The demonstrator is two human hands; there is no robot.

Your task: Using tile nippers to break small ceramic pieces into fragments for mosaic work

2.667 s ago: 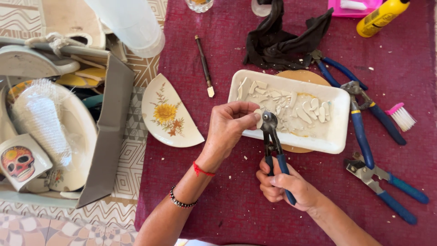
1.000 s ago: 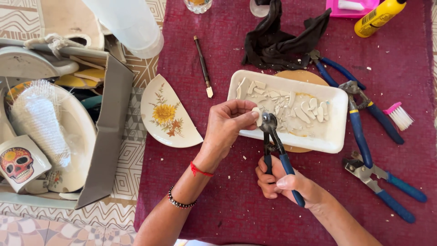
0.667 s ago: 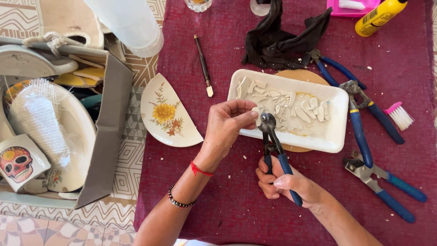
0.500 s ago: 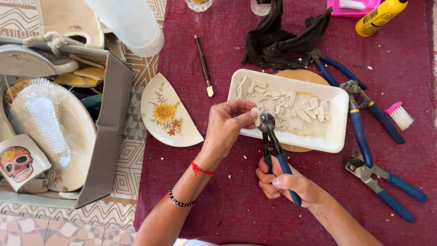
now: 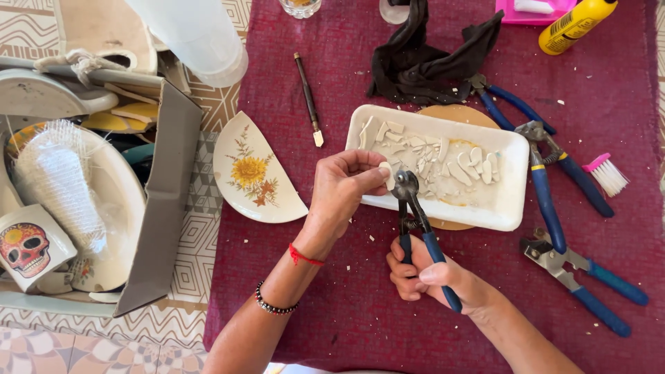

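My left hand [image 5: 343,190] pinches a small white ceramic shard [image 5: 384,168] at the near edge of a white rectangular tray [image 5: 509,208]. My right hand [image 5: 429,277] grips the blue handles of wheeled tile nippers [image 5: 415,221], whose jaws sit against the shard. Inside the tray lie several pale ceramic pieces [image 5: 443,163]. A broken plate piece with a yellow flower [image 5: 253,173] rests on the maroon cloth [image 5: 360,312] left of my left hand.
Two more blue-handled pliers [image 5: 547,187] [image 5: 589,284] lie right of the tray, with a small pink brush [image 5: 606,173]. A dark rag [image 5: 422,62], a thin scoring tool [image 5: 307,97], a yellow bottle [image 5: 575,24]. A cardboard box [image 5: 163,208] of crockery stands left, holding a skull mug [image 5: 28,253].
The nipper handles opened and closed slightly around the shard; both hands stay in nearly the same place at the tray's near edge.
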